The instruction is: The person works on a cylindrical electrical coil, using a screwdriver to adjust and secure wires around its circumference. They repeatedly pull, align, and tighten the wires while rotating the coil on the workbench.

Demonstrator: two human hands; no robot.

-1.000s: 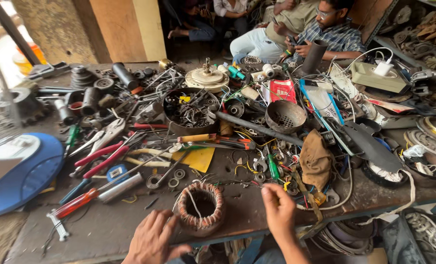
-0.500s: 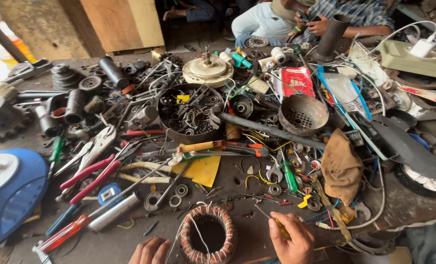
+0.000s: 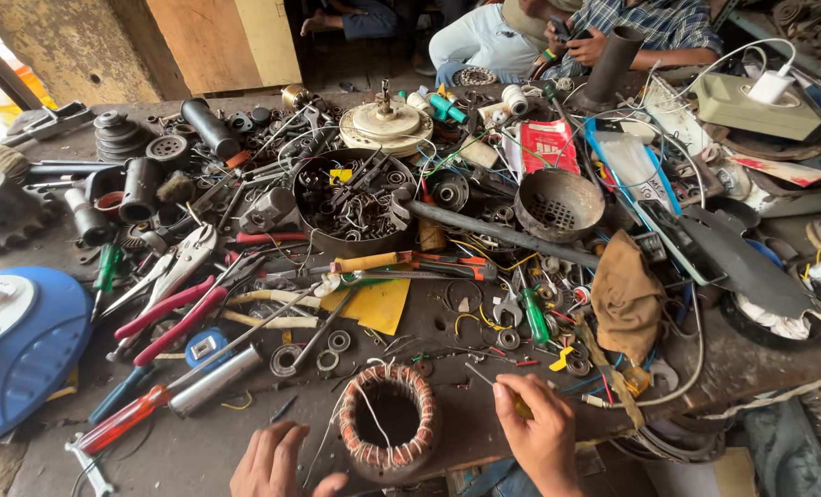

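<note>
Stator ring (image 3: 390, 433): stands flat at the near edge of the bench (image 3: 198, 451), between the two hands; copper windings sit in place all round the core, yet the centre is hollow and pale wire ends trail loose over the rim, so by the look of it wound but not finished, leads neither tied nor joined, nothing fitted inside.

Left hand (image 3: 277, 465): rests at the near edge just beside the ring, fingers loosely spread, nothing plainly held; whether a fingertip touches the loose wire cannot be told.

Right hand (image 3: 544, 437): just right of the ring, fingers pinched narrow around a thin tool (image 3: 493, 385), shaft pointing away toward the bench's middle, apart from the coils.

Further in: steel washers (image 3: 286, 359) and a red-handled screwdriver (image 3: 120, 423) toward the left; a blue disc (image 3: 23, 354) hanging over the left edge; pink-handled pliers (image 3: 175, 317), a yellow card (image 3: 378, 304), a brown cloth (image 3: 627, 294) toward the right.

Mid-bench: a round dish (image 3: 311, 198) full of small parts, a perforated metal bowl (image 3: 558, 204) beside it.

Far edge: a cream hub (image 3: 385, 120); beyond it, seated people (image 3: 493, 37), hands clear of the ring.
</note>
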